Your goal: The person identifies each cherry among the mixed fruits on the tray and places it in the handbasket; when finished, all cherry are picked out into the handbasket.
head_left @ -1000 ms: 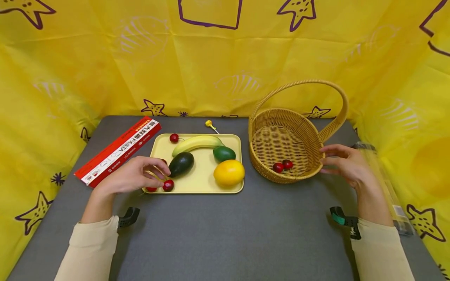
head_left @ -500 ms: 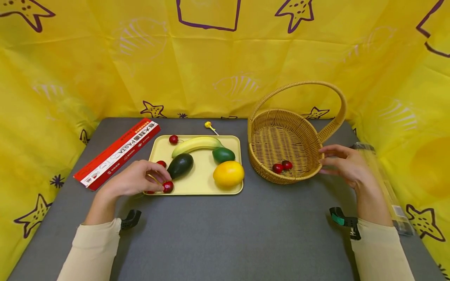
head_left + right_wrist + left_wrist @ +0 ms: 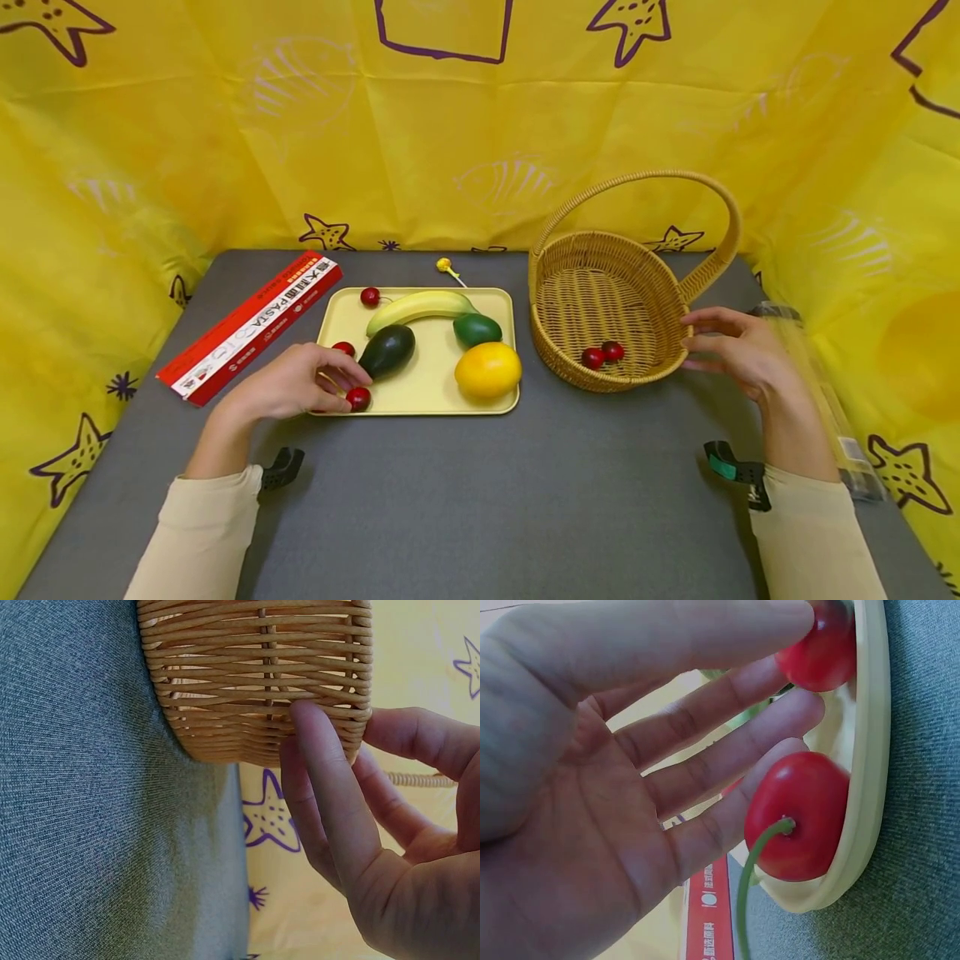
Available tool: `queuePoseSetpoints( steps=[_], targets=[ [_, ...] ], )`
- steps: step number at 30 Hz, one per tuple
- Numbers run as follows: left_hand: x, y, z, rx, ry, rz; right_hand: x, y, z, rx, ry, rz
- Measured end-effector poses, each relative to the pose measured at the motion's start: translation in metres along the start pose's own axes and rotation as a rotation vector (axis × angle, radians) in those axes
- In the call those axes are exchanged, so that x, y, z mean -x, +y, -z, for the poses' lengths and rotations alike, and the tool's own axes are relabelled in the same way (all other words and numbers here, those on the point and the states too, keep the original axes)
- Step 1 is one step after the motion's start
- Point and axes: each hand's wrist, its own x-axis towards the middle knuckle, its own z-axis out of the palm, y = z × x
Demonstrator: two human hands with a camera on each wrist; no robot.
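My left hand (image 3: pixel 303 382) is at the left end of the cream tray (image 3: pixel 420 400), its fingers extended around a red cherry (image 3: pixel 359 399). In the left wrist view, the thumb touches that cherry and a second stemmed cherry (image 3: pixel 799 817) lies by the little finger. A dark avocado (image 3: pixel 387 352) lies just beyond the fingertips. At the right, my right hand (image 3: pixel 731 346) holds the rim of the wicker basket (image 3: pixel 577 379). Its thumb (image 3: pixel 319 742) presses the outer wall and another finger reaches over the rim. Two cherries (image 3: pixel 602 355) lie inside the basket.
The tray also bears a banana (image 3: pixel 420 307), a green fruit (image 3: pixel 477 331), a yellow fruit (image 3: pixel 488 370) and further cherries (image 3: pixel 370 297). A red pasta box (image 3: pixel 251 329) lies left, a yellow lollipop (image 3: pixel 446 266) behind, a clear package (image 3: pixel 825 400) right. Yellow cloth surrounds the table.
My left hand has shifted slightly right and lower, its fingers spreading around the front cherry; a cherry behind the hand shows more fully. The right hand and basket stay put.
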Motion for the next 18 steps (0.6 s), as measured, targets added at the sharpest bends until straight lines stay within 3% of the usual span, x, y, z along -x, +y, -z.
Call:
queuePoseSetpoints(
  steps=[5, 18],
  targets=[
    [-0.0013, -0.0003, -0.0021, -0.016, 0.000, -0.006, -0.0004, -0.0002, -0.0003, 0.037, 0.005, -0.001],
    [-0.0033, -0.0028, -0.0045, -0.037, -0.001, 0.002, 0.0001, -0.0007, -0.0006, -0.024, 0.004, 0.000]
  ],
)
